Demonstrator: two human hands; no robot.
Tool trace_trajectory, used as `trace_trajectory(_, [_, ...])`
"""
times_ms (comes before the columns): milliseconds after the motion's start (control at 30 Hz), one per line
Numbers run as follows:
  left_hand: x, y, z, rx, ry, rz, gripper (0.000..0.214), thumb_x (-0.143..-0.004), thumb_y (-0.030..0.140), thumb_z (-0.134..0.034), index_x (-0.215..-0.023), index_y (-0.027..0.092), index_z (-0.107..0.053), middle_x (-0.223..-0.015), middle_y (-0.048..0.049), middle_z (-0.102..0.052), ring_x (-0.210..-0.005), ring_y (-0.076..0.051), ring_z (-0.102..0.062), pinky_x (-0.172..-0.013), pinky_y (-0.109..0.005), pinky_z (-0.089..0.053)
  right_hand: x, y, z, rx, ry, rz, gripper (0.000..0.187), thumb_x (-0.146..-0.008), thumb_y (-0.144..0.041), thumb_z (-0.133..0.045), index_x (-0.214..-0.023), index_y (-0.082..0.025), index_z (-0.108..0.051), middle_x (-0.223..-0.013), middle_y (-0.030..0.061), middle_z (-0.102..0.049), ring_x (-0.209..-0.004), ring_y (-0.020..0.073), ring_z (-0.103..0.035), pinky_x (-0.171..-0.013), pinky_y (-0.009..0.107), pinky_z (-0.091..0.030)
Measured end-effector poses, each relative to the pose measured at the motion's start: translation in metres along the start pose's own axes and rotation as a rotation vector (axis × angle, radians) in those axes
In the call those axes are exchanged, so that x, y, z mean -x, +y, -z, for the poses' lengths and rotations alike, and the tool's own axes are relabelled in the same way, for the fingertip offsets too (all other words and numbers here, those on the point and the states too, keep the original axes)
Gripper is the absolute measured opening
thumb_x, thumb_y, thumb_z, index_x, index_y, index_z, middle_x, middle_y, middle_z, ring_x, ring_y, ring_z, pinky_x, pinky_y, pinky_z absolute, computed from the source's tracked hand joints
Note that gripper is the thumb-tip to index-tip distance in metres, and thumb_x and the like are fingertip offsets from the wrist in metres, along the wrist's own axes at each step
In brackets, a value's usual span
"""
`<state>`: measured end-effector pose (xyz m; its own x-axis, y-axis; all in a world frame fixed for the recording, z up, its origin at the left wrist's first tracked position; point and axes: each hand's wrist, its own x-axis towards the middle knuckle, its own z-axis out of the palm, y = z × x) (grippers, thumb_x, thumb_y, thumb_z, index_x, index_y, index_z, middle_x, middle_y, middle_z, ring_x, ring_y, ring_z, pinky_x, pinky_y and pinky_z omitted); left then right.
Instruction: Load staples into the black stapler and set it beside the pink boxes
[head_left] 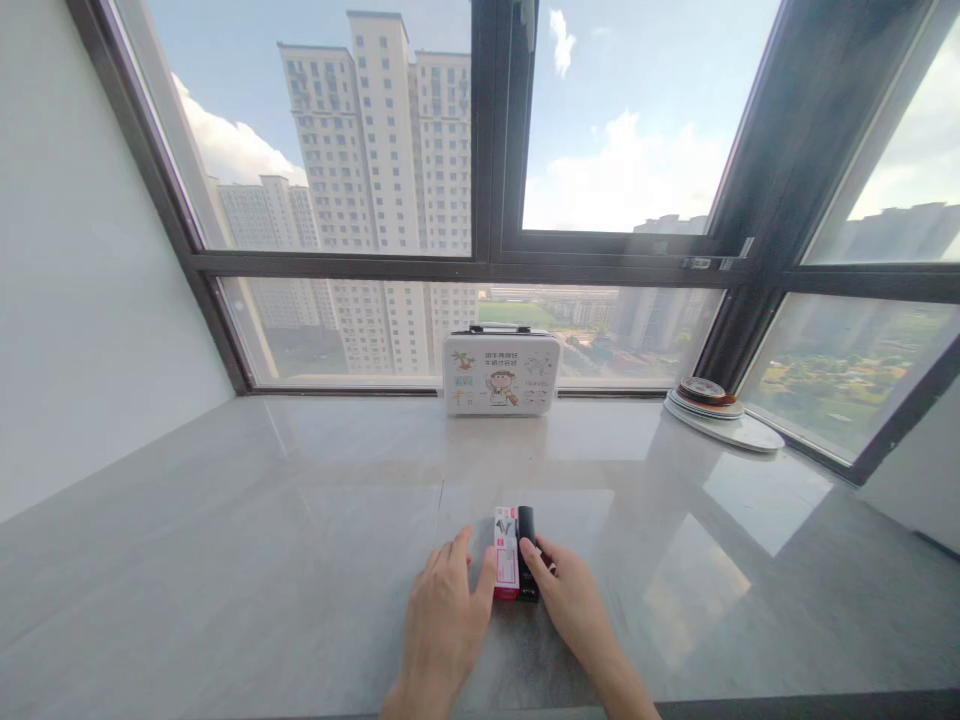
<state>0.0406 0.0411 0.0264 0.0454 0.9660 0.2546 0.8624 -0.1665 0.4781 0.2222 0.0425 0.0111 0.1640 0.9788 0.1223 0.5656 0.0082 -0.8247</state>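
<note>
A small pink and white box [506,551] lies on the grey marble sill [262,520], with a black oblong object [527,540], perhaps a stapler, right beside it on its right. My left hand [444,625] rests flat on the sill, fingers apart, its thumb touching the box's left side. My right hand [568,592] touches the black object, fingertips on top of it and at its right side. I cannot tell whether either hand grips anything.
A white tin case [501,375] with cartoon prints stands upright against the window at the back. A stack of round plates [712,408] sits at the back right. A white wall [82,280] bounds the left side.
</note>
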Motion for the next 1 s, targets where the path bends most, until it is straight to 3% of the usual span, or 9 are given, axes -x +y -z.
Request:
trace_trajectory(100, [-0.002, 0.011, -0.004, -0.027, 0.022, 0.028, 0.053, -0.099, 0.047, -0.047, -0.145, 0.02, -0.052, -0.134, -0.0113, -0.064, -0.12, -0.026, -0.061, -0.098, -0.034, -0.046, 0.004, -0.012, -0.02, 0.029, 0.052, 0.045, 0.052, -0.101, -0.061, -0.039, -0.101, -0.025, -0.076, -0.076, 0.0026, -0.073, -0.064, 0.0191, -0.061, -0.061, 0.026, -0.041])
trace_trajectory(233, [-0.004, 0.008, -0.011, -0.064, 0.052, 0.037, 0.052, -0.094, 0.036, -0.055, -0.143, 0.019, -0.052, -0.127, -0.0122, -0.063, -0.114, -0.027, -0.062, -0.092, -0.033, -0.046, 0.005, -0.003, -0.013, -0.044, 0.079, 0.04, 0.054, -0.101, -0.063, -0.038, -0.101, -0.024, -0.076, -0.075, 0.0025, -0.072, -0.066, 0.0202, -0.061, -0.062, 0.026, -0.041])
trace_trajectory(400, [-0.003, -0.013, -0.004, 0.035, 0.065, 0.05, 0.034, -0.096, 0.035, -0.054, -0.127, 0.024, -0.061, -0.117, -0.0078, -0.066, -0.099, -0.021, -0.068, -0.083, -0.029, -0.048, 0.009, 0.018, 0.004, -0.085, 0.088, -0.004, 0.056, -0.097, -0.068, -0.042, -0.106, -0.024, -0.076, -0.074, 0.0006, -0.069, -0.067, 0.0207, -0.061, -0.059, 0.026, -0.041])
trace_trajectory(600, [-0.021, -0.042, 0.011, 0.071, 0.111, 0.077, 0.038, -0.097, 0.034, -0.05, -0.131, 0.019, -0.057, -0.124, -0.0099, -0.068, -0.105, -0.023, -0.068, -0.088, -0.03, -0.048, 0.018, 0.016, 0.01, -0.07, 0.084, -0.03, 0.055, -0.096, -0.068, -0.043, -0.1, -0.024, -0.076, -0.071, -0.0001, -0.064, -0.066, 0.0204, -0.057, -0.059, 0.026, -0.039])
trace_trajectory(800, [-0.021, -0.034, 0.018, -0.074, -0.068, 0.193, 0.035, -0.1, 0.051, -0.042, -0.108, 0.025, -0.064, -0.103, -0.0084, -0.075, -0.09, -0.027, -0.071, -0.072, -0.032, -0.045, 0.018, 0.015, 0.009, -0.063, 0.098, -0.032, 0.054, -0.096, -0.068, -0.043, -0.097, -0.025, -0.076, -0.067, -0.0006, -0.061, -0.065, 0.0201, -0.054, -0.057, 0.026, -0.037])
trace_trajectory(933, [-0.018, -0.022, 0.014, -0.144, -0.144, 0.186, 0.056, -0.094, 0.06, -0.047, -0.132, 0.021, -0.057, -0.118, -0.0145, -0.071, -0.099, -0.031, -0.071, -0.075, -0.035, -0.047, 0.019, 0.018, 0.008, -0.058, 0.096, -0.027, 0.056, -0.096, -0.068, -0.043, -0.105, -0.024, -0.077, -0.069, -0.0002, -0.062, -0.067, 0.0205, -0.057, -0.059, 0.026, -0.038])
trace_trajectory(1000, [-0.017, -0.019, 0.01, -0.166, -0.16, 0.14, 0.066, -0.091, 0.056, -0.054, -0.144, 0.018, -0.05, -0.128, -0.0165, -0.067, -0.106, -0.033, -0.069, -0.08, -0.036, -0.048, 0.02, 0.019, 0.008, -0.052, 0.097, -0.028, 0.057, -0.096, -0.069, -0.044, -0.109, -0.024, -0.077, -0.071, 0.0001, -0.064, -0.067, 0.0207, -0.058, -0.059, 0.026, -0.039])
